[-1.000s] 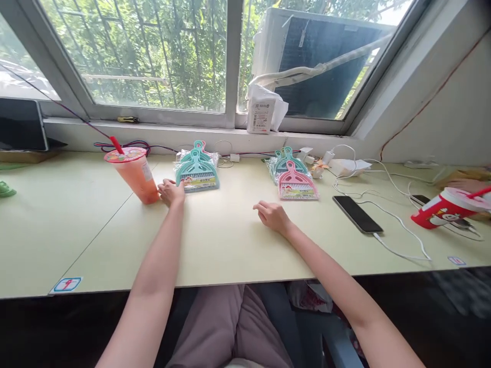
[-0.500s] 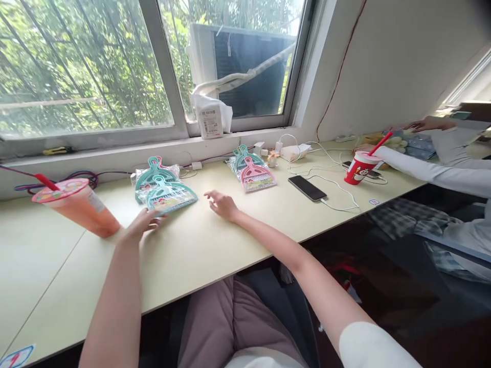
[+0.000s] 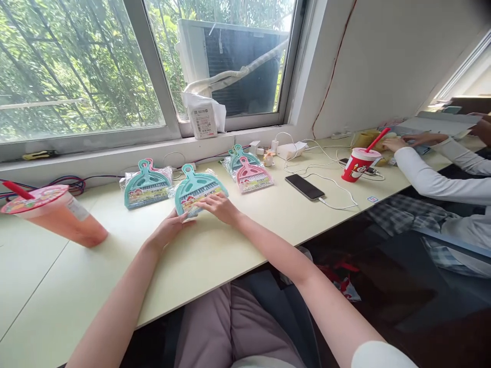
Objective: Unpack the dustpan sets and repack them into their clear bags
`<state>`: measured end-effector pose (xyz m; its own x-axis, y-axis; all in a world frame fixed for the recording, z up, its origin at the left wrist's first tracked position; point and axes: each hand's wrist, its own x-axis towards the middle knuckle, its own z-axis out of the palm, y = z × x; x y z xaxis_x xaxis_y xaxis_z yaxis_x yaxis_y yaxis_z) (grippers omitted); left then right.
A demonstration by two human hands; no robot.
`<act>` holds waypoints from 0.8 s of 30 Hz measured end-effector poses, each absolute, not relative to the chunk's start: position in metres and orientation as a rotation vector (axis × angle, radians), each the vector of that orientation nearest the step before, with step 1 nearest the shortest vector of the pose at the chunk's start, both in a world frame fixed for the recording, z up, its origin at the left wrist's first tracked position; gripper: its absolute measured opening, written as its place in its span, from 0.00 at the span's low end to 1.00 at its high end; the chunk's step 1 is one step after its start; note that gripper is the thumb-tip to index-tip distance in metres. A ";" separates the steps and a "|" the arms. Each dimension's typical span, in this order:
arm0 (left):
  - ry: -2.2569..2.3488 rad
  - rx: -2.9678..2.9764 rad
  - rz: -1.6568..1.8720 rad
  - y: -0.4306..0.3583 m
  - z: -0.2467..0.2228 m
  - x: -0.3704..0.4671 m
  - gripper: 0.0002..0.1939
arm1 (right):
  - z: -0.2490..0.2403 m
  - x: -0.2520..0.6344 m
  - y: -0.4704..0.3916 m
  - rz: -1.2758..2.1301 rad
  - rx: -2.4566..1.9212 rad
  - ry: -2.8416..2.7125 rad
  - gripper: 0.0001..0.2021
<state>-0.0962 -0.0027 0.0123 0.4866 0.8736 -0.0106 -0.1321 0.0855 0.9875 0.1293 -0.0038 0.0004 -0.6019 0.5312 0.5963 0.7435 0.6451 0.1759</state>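
Note:
A teal toy dustpan-and-brush set [image 3: 199, 190] in clear wrap is tilted up off the table in front of me. My left hand [image 3: 173, 225] grips its lower left edge, thumb in front and fingers beneath. On the printed label lie the fingers of my right hand [image 3: 220, 207], stretched out across its lower right part. Behind and to the left rests a stack of similar wrapped sets, with a teal dustpan [image 3: 148, 185] on top. Another pile, with a pink dustpan set [image 3: 253, 176] in front, lies to the right.
A large cup of orange drink [image 3: 72, 217] stands at the left. To the right are a phone [image 3: 305, 187] on a white cable and a red cup with a straw [image 3: 358, 166]. Further right, a co-worker's hands [image 3: 418, 140] handle something. A tissue pack [image 3: 205, 121] sits on the windowsill.
My left hand has taken the teal set off the left stack and brought it right. My right hand has come onto its label. The view has shifted slightly.

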 end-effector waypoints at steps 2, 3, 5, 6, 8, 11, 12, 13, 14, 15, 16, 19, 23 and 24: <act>0.709 1.246 0.918 -0.002 0.010 -0.098 0.31 | 0.003 0.125 -0.009 -0.635 -0.964 -2.360 0.22; 0.706 1.242 0.930 -0.002 0.009 -0.099 0.32 | 0.004 0.123 -0.011 -0.669 -0.953 -2.361 0.22; 0.727 1.248 0.910 -0.002 0.007 -0.102 0.34 | 0.007 0.121 -0.016 -0.724 -0.931 -2.369 0.21; 0.724 1.254 0.890 -0.002 0.006 -0.103 0.35 | 0.008 0.121 -0.018 -0.743 -0.923 -2.374 0.20; 0.672 1.232 0.875 0.000 0.004 -0.105 0.31 | 0.010 0.123 -0.020 -0.762 -0.909 -2.381 0.18; 0.607 1.066 0.874 0.008 0.004 -0.104 0.28 | 0.011 0.129 -0.018 -0.744 -0.906 -2.385 0.17; 0.617 1.000 0.877 0.013 0.005 -0.102 0.31 | 0.010 0.132 -0.017 -0.728 -0.911 -2.390 0.17; 0.646 0.948 0.877 0.019 0.006 -0.099 0.34 | 0.010 0.135 -0.016 -0.710 -0.914 -2.399 0.17; 0.685 0.913 0.875 0.026 0.008 -0.095 0.35 | 0.009 0.137 -0.015 -0.694 -0.909 -2.414 0.18; 0.728 0.895 0.872 0.032 0.009 -0.090 0.35 | 0.009 0.139 -0.014 -0.683 -0.897 -2.432 0.18; 0.772 0.887 0.859 0.038 0.010 -0.085 0.32 | 0.008 0.140 -0.014 -0.684 -0.879 -2.452 0.18; 0.859 0.863 0.829 0.051 0.011 -0.070 0.23 | 0.008 0.139 -0.013 -0.751 -0.841 -2.504 0.17; 0.878 0.786 0.955 0.052 0.006 -0.068 0.19 | 0.008 0.134 -0.015 -0.830 -0.871 -2.507 0.18; 0.880 0.767 1.009 0.051 0.005 -0.071 0.18 | 0.008 0.133 -0.015 -0.839 -0.884 -2.491 0.19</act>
<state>-0.0707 0.0506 0.0047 0.2678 0.9294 -0.2541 -0.3781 0.3440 0.8595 0.1326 -0.0151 0.0075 -0.7367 0.4446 0.5096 0.6623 0.6267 0.4106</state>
